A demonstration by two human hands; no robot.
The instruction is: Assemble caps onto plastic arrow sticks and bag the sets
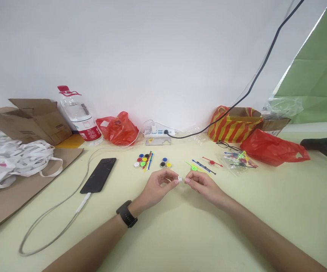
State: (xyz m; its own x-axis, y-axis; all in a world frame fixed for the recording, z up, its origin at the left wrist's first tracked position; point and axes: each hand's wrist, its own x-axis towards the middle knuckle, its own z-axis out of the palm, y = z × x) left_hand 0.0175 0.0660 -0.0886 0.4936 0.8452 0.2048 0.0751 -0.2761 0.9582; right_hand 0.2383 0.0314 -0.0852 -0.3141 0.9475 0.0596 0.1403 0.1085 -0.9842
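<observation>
While one cardboard box [42, 122] and one bottle [86, 126] stand on our left, we have one phone [99, 175] lying nearer, joined to one cable. We count six discs [143, 164] beside a bundle of sticks [150, 161], too small to number. Our left hand [159, 185] pinches one small white piece [180, 179] between thumb and forefinger, just above the table; three more discs [165, 159] lie beyond. Our right hand [204, 185] has its thumb and forefinger nearly together beside that piece; we cannot tell whether they grip anything. Beyond it we see four arrows [205, 167], then one clear bag [238, 163] of coloured parts.
</observation>
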